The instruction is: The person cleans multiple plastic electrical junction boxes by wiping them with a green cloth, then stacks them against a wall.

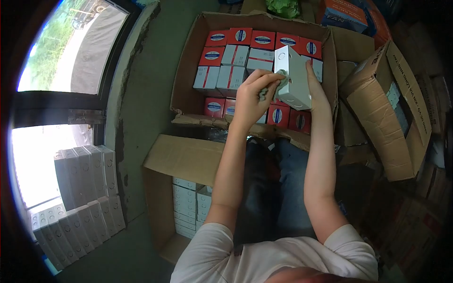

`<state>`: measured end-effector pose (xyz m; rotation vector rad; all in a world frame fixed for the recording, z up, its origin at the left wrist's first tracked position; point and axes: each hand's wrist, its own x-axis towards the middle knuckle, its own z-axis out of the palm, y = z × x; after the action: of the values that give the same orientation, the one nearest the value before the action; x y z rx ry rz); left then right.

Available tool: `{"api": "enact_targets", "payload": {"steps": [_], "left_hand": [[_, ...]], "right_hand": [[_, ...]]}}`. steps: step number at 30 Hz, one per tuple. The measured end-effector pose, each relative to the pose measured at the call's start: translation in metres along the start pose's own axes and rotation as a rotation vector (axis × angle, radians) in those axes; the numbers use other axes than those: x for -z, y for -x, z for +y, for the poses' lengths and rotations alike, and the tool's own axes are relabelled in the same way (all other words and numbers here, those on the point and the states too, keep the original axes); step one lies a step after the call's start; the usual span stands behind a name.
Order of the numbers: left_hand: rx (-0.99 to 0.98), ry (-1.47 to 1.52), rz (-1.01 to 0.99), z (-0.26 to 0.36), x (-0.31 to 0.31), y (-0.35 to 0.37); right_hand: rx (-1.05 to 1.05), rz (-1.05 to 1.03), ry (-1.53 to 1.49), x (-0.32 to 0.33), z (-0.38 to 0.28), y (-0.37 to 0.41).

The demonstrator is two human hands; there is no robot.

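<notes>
A white electrical box (298, 80) with round knockouts is held up over a carton of smaller boxes. My right hand (317, 87) grips it along its right side, the fingers partly hidden behind it. In my left hand (258, 89) is a crumpled grey-green cloth (282, 81), pinched between the fingers and pressed against the box's left edge. Below both hands, the open cardboard carton (181, 89) holds rows of red-and-white small boxes (233, 75).
Stacks of white electrical boxes (87, 177) stand by the window at left. An open carton (158, 207) with more white boxes sits beside my left arm. At right, a tilted cardboard box (384, 113) leans open. An orange-and-blue box (344, 16) lies at the back.
</notes>
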<state>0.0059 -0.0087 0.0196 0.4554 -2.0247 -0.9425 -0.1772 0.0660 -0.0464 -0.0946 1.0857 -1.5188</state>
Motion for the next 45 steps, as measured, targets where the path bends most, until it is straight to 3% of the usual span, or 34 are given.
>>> {"api": "enact_targets", "payload": {"steps": [2, 3, 6, 9, 11, 14, 16, 17, 18, 20, 23, 26, 27, 30, 36, 38, 40, 41, 44, 45], "left_hand": [[-0.018, 0.006, -0.011, -0.002, -0.002, 0.001], [-0.013, -0.004, 0.141, 0.002, -0.003, -0.001], [0.058, -0.057, 0.243, 0.001, 0.002, -0.006], [-0.012, -0.067, 0.092, 0.002, 0.000, -0.003], [0.027, 0.004, -0.053, 0.008, -0.003, -0.002], [0.058, 0.056, -0.051, 0.007, -0.007, -0.003], [0.049, 0.034, 0.059, 0.007, -0.011, -0.004], [0.065, 0.029, 0.129, 0.009, -0.013, -0.004], [0.083, 0.024, 0.200, 0.011, -0.013, -0.004], [0.088, 0.057, 0.129, 0.010, -0.013, -0.002], [0.061, 0.085, 0.061, 0.008, -0.019, 0.001], [-0.065, -0.158, -0.029, 0.002, -0.033, 0.011], [-0.084, -0.162, 0.086, 0.004, -0.043, 0.012], [-0.147, -0.352, 0.107, 0.003, -0.042, 0.014], [-0.175, -0.397, 0.447, -0.011, -0.026, 0.005], [-0.185, -0.395, 0.450, -0.013, -0.030, 0.008], [-0.225, -0.452, 0.241, -0.011, -0.038, 0.013], [-0.145, -0.369, 0.167, -0.006, -0.050, 0.018], [-0.141, -0.333, 0.130, -0.001, -0.054, 0.014], [-0.141, -0.310, 0.214, -0.002, -0.051, 0.011]], "right_hand": [[0.001, -0.023, 0.168, -0.014, -0.011, 0.022], [-0.018, -0.115, 0.231, -0.013, -0.009, 0.018], [0.125, -0.059, 0.425, -0.010, 0.001, 0.010], [0.028, 0.024, 0.027, -0.011, -0.001, 0.003], [0.035, 0.055, -0.036, -0.006, -0.005, 0.006], [0.045, 0.044, 0.032, -0.003, -0.013, 0.015], [0.012, -0.048, 0.199, -0.002, -0.016, 0.020], [0.063, 0.026, 0.300, -0.005, -0.012, 0.017], [0.044, 0.019, 0.251, -0.007, -0.011, 0.016], [0.006, 0.002, 0.154, -0.010, -0.012, 0.016], [0.104, 0.164, -0.098, -0.006, -0.008, 0.009], [0.131, 0.295, -0.339, -0.018, 0.001, 0.011], [0.155, 0.241, -0.355, -0.024, 0.002, 0.013], [0.024, 0.208, -0.432, -0.016, 0.012, -0.003], [0.049, 0.129, -0.092, -0.026, 0.016, -0.009], [0.085, 0.139, -0.199, -0.026, 0.020, -0.009], [0.101, 0.223, -0.361, -0.030, 0.018, -0.003], [0.142, 0.318, -0.442, -0.029, 0.019, -0.007], [0.034, 0.316, -0.501, -0.019, 0.018, -0.013], [0.057, 0.216, -0.372, -0.026, 0.016, -0.005]]}}
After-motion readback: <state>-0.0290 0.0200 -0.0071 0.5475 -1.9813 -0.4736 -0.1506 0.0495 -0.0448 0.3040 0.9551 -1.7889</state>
